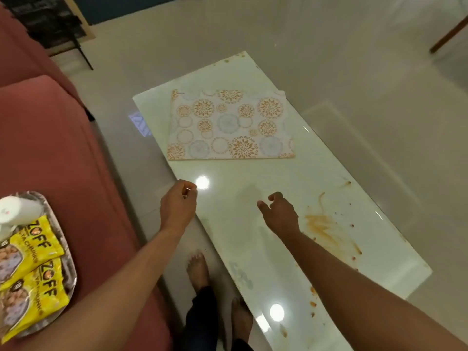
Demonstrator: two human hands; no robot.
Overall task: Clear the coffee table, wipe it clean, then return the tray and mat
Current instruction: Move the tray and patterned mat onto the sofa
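Note:
A white glossy coffee table [273,188] runs diagonally through the view. A patterned mat [228,125] with orange and blue circles lies flat on its far half. Orange smears and crumbs [326,226] mark the near right part of the tabletop. My left hand [178,206] hovers at the table's left edge, fingers curled in with nothing visible in them. Over the table's middle my right hand [279,214] is held empty, fingers loosely apart. A silver tray [67,264] rests on the pink sofa at the left, holding yellow snack packets [33,272] and a white bottle [19,211].
The pink sofa [55,148] fills the left side, with a narrow floor gap between it and the table. My bare feet [198,271] stand in that gap. A black metal stand [63,29] is at the far left, and a wooden furniture leg [448,34] at the far right.

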